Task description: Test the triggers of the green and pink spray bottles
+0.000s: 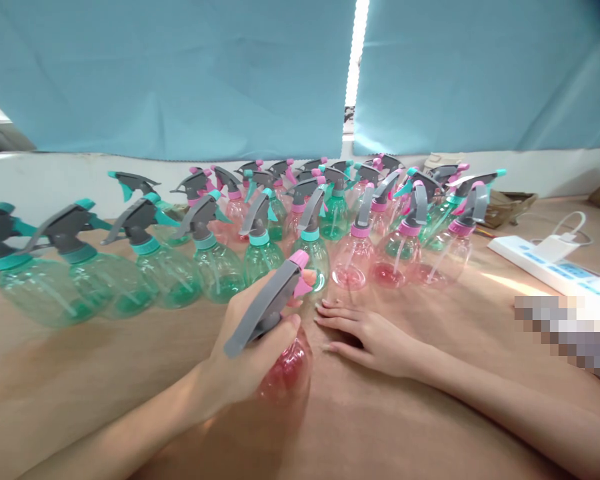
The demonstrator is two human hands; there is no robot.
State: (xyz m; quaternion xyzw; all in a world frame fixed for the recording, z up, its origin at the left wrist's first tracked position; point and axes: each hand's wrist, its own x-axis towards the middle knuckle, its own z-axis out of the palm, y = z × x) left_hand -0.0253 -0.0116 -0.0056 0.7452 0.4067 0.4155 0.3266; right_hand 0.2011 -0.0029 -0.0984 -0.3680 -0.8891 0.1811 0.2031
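My left hand (250, 340) is wrapped round the neck of a pink spray bottle (287, 370) with a grey and pink trigger head. The bottle is close to the brown tabletop; whether its base touches is unclear. To its right, my right hand (365, 330) lies on the table, palm down with fingers stretched out, holding nothing. Just beyond my hands stands a row of spray bottles: green ones such as this green spray bottle (220, 267) to the left, and pink ones such as this pink spray bottle (354, 263) to the right.
More green and pink spray bottles crowd behind the front row. On the right lies a white power strip (545, 263) with a plugged-in white charger and cable. A brown container (510, 207) sits at the back right. Blue curtains (180, 80) hang behind the table.
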